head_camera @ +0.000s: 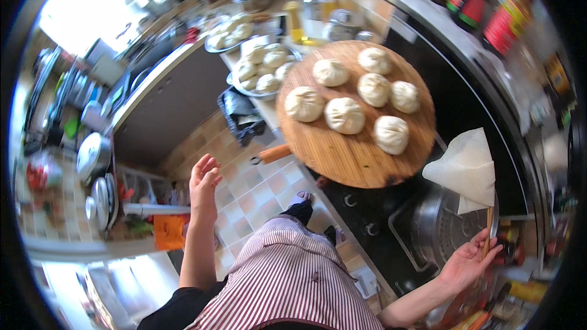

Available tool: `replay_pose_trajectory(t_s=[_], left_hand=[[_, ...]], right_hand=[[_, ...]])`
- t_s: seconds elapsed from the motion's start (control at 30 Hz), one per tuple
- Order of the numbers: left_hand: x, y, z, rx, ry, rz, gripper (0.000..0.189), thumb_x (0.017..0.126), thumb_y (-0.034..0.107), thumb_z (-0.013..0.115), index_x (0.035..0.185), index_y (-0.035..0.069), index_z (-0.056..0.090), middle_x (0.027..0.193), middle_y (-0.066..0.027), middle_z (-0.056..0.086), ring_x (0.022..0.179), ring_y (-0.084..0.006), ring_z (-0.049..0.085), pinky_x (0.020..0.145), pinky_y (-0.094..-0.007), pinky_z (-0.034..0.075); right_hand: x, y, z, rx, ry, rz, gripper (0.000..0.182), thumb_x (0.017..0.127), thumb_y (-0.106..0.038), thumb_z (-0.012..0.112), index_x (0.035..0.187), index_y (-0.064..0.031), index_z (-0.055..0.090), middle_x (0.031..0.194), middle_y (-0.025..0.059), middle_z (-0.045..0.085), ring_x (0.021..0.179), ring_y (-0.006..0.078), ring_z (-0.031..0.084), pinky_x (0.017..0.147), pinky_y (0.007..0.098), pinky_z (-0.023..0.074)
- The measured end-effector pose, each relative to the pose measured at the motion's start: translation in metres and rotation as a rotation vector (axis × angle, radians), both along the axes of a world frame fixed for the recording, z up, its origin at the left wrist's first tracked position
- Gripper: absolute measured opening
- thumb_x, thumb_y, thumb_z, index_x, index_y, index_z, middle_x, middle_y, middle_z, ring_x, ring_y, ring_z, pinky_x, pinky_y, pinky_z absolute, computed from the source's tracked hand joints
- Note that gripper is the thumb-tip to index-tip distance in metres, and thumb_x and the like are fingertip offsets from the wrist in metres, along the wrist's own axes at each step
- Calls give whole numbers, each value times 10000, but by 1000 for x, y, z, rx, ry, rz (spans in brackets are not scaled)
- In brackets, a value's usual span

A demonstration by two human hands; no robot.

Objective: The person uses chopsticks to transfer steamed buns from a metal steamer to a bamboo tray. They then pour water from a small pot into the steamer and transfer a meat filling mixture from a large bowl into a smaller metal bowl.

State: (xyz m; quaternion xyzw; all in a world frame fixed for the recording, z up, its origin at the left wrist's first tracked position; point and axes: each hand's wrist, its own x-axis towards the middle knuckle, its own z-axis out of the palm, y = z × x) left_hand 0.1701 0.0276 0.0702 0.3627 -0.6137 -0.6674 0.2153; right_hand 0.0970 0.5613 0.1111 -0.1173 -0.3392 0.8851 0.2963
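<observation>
My right hand (470, 259) grips wooden chopsticks (489, 227), with a white mesh steamer cloth (463, 169) hanging, folded over, at their far end. Below the cloth, a shiny metal steamer pot (435, 227) with a perforated plate sits on the black gas stove (339, 192); the cloth hides part of it. My left hand (205, 188) is raised over the floor, fingers loosely bent and holding nothing. Ahead lies a round wooden board (330, 160) bearing several pleated dough buns (345, 116), spaced apart. A wooden handle (274, 154) with a metal ring juts out at its left edge.
Past the board, two plates of buns (266, 68) (229, 32) stand on the counter. A black plastic bag (240, 114) hangs at the counter edge. Sauce bottles (472, 0) line the right-hand ledge. Lidded pots (94, 156) stand at left.
</observation>
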Motion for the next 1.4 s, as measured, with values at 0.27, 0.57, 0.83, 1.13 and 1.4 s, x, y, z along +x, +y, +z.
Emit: replay_pose_trajectory(t_s=[0.27, 0.57, 0.83, 1.13, 1.4], left_hand=[[89, -91, -43, 114, 0, 207, 532, 875, 130, 631, 1374, 44, 469, 1336, -101, 531, 1177, -185, 551, 944, -301, 456], [176, -265, -85, 379, 35, 407, 509, 889, 94, 626, 1369, 29, 467, 1342, -117, 516, 1196, -217, 551, 927, -326, 465], [243, -417, -92, 382, 31, 721, 438, 915, 97, 612, 1335, 48, 498, 1307, -91, 547, 1164, -188, 563, 906, -307, 456], [226, -506, -114, 508, 155, 1000, 452, 897, 80, 618, 1334, 39, 509, 1267, -91, 581, 1124, -189, 578, 901, -323, 452], [190, -587, -103, 443, 50, 1315, 413, 918, 114, 603, 1323, 75, 529, 1251, -71, 596, 1095, -162, 581, 869, -311, 444]], right_hand=[[-38, -174, 24, 71, -37, 143, 280, 1002, -297, 571, 1069, -36, 646, 1050, 83, 690, 1029, 189, 678, 549, 164, 477], [-56, -456, 23, 151, -22, 305, 367, 989, -305, 595, 1190, 1, 588, 1151, 167, 663, 1055, 191, 671, 612, 174, 533], [-123, -680, -1, -102, -12, 891, 293, 1005, -265, 559, 1060, 11, 639, 1118, 153, 685, 1064, 285, 673, 646, 253, 637], [-228, -969, -34, 23, -89, 1000, 380, 999, -353, 556, 1051, 10, 653, 1069, 184, 695, 1039, 282, 685, 703, 253, 625], [-288, -1267, -30, 348, 62, 991, 465, 1026, -432, 472, 1084, 13, 596, 1058, 159, 686, 933, 222, 708, 688, 245, 599]])
